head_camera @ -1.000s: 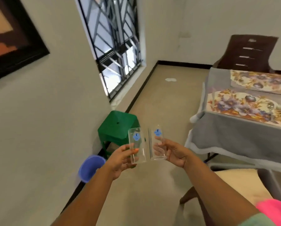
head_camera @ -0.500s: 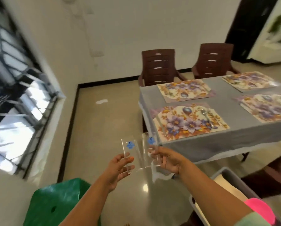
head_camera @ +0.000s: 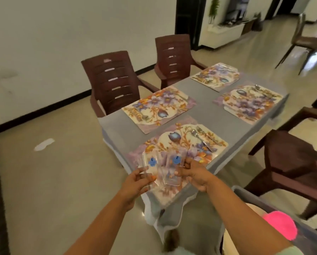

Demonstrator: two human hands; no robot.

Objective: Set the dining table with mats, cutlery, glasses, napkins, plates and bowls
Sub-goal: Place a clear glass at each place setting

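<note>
Head view: left hand (head_camera: 135,183) and right hand (head_camera: 194,173) each clamp a glass (head_camera: 150,168) above the near mat (head_camera: 181,144); best set upright at the mat's far corner, clear of the cutlery (head_camera: 203,137), on the desk (head_camera: 205,111)

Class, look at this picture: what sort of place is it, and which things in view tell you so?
Most likely a home dining room: a cloth-covered table laid with floral mats, brown chairs drawn up to it, and a living area visible through the doorway beyond.
</note>
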